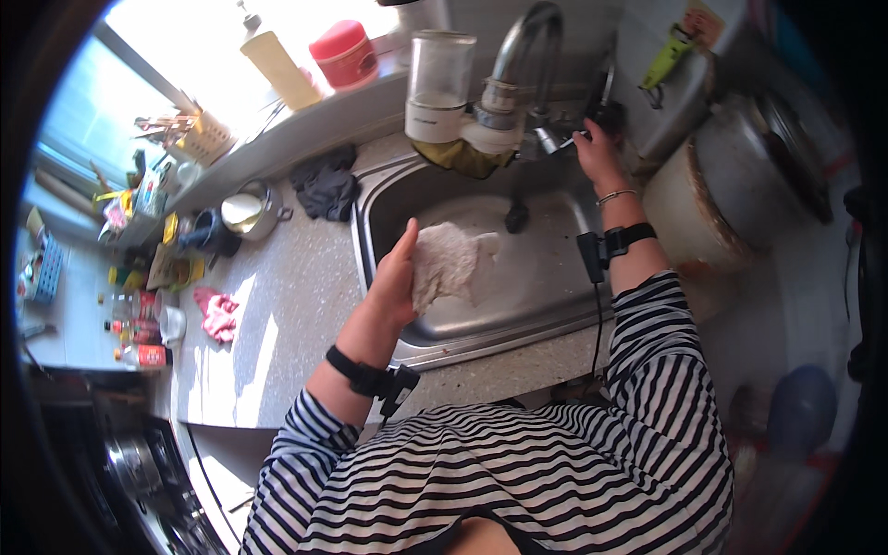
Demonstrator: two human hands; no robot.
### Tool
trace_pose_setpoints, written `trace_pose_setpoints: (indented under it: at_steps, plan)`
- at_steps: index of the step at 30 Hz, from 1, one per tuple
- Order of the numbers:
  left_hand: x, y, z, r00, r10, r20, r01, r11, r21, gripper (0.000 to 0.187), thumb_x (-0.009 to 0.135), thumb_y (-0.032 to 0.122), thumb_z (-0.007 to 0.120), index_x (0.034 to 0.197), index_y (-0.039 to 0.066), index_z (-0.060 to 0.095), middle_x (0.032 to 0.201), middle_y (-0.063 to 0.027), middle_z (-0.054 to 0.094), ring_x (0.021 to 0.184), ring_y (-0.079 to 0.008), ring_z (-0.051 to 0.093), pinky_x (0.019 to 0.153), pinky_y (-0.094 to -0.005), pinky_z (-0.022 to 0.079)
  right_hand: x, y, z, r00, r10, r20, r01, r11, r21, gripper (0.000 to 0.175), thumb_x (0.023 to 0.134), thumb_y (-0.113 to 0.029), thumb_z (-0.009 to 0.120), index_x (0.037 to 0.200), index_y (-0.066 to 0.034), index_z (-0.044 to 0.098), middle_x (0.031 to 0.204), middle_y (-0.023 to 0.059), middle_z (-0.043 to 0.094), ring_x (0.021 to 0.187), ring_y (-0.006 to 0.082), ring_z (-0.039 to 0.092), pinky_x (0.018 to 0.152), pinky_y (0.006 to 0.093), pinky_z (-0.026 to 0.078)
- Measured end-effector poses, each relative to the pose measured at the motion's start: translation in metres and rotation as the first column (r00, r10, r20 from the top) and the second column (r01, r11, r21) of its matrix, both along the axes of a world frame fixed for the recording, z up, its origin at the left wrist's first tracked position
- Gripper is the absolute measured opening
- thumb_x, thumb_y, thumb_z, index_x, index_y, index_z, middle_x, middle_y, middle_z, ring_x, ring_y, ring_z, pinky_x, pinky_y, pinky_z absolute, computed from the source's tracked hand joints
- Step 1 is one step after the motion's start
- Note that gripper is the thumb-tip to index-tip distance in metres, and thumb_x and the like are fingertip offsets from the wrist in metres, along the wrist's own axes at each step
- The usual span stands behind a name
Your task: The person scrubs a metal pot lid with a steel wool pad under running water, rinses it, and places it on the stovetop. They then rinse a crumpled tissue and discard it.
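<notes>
Over the stainless steel sink [541, 284], my left hand [395, 281] grips a crumpled whitish textured cloth [444, 263], thumb up along its edge. My right hand [598, 154] is at the back right corner of the sink, beside the base of the tap [548, 139]. Its fingers are close to a dark object [610, 114] there, and whether they hold it is unclear. A filter unit with a clear cylinder [438, 87] is fitted to the curved spout [517, 41]. Below this unit hangs an olive-green cloth [461, 159]. The sink's dark drain piece [516, 218] shows beneath.
A dark grey rag [326, 184] lies left of the sink, with a pot [250, 211] beyond it. Farther left are a pink cloth [216, 313] and several bottles [142, 326]. A pump bottle [281, 66] and red-lidded jar [345, 55] stand on the sill. Large pots [749, 173] crowd the right.
</notes>
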State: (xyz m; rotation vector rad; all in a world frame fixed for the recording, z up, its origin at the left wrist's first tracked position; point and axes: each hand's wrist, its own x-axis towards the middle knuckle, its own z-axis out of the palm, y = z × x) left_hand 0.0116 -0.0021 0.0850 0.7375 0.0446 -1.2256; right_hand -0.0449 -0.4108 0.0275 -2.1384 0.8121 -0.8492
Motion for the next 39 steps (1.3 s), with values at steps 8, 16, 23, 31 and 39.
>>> trace_pose_setpoints:
  at_steps: [8, 16, 23, 31, 39]
  plan:
    - [-0.007, -0.032, 0.003, 0.998, -0.013, -0.069, 0.013, 1.000, -0.007, 0.064, 0.103, 0.050, 0.042, 0.136, -0.004, 0.045, 0.132, -0.0216, 0.057, 0.118, -0.0349, 0.060, 0.103, -0.0474, 0.049, -0.009, 0.010, -0.012, 1.000, 0.021, -0.009, -0.022, 0.985, -0.170, 0.052, 0.086, -0.026, 0.070, 0.129, 0.0002, 0.056, 0.122, 0.0222, 0.059, 0.115, 0.0375, 0.055, 0.099, 0.0439, 0.044]
    - [-0.001, -0.053, -0.020, 0.988, 0.000, -0.155, -0.006, 0.999, -0.044, 0.056, 0.103, 0.044, 0.043, 0.130, -0.005, 0.051, 0.127, -0.0221, 0.060, 0.115, -0.0354, 0.062, 0.103, -0.0482, 0.049, -0.043, 0.171, 0.012, 0.993, -0.012, 0.114, -0.094, 0.486, 0.869, 0.058, 0.091, -0.036, 0.069, 0.134, 0.0002, 0.053, 0.129, 0.0153, 0.057, 0.116, 0.0255, 0.056, 0.095, 0.0365, 0.048]
    - [0.007, -0.036, -0.039, 0.997, -0.079, 0.023, 0.066, 0.933, 0.354, 0.052, 0.103, 0.045, 0.043, 0.135, 0.004, 0.049, 0.131, -0.0157, 0.058, 0.120, -0.0351, 0.057, 0.095, -0.0567, 0.048, -0.022, 0.182, -0.006, 0.867, -0.048, 0.495, -0.481, 0.173, 0.859, 0.018, 0.098, -0.018, 0.060, 0.106, -0.0022, 0.064, 0.101, 0.0073, 0.067, 0.094, 0.0181, 0.065, 0.086, 0.0327, 0.052]
    - [0.020, -0.026, -0.086, 0.969, 0.193, -0.153, -0.167, 0.972, 0.167, 0.051, 0.102, 0.050, 0.042, 0.129, 0.008, 0.054, 0.131, -0.0156, 0.058, 0.120, -0.0365, 0.055, 0.105, -0.0511, 0.043, -0.022, 0.287, 0.008, 0.764, 0.298, 0.572, -0.644, 0.399, 0.652, 0.016, 0.092, -0.013, 0.061, 0.106, -0.0070, 0.064, 0.095, 0.0048, 0.067, 0.075, 0.0210, 0.065, 0.075, 0.0301, 0.052]
    - [-0.027, -0.050, -0.054, 0.986, 0.159, -0.058, -0.166, 0.978, -0.125, 0.042, 0.106, 0.033, 0.036, 0.130, 0.005, 0.055, 0.127, -0.0134, 0.061, 0.122, -0.0273, 0.055, 0.110, -0.0424, 0.040, 0.007, 0.257, 0.006, 0.954, 0.290, -0.074, -0.295, 0.954, -0.061, 0.027, 0.091, -0.027, 0.062, 0.105, -0.0041, 0.065, 0.115, 0.0198, 0.065, 0.108, 0.0386, 0.060, 0.096, 0.0484, 0.045]
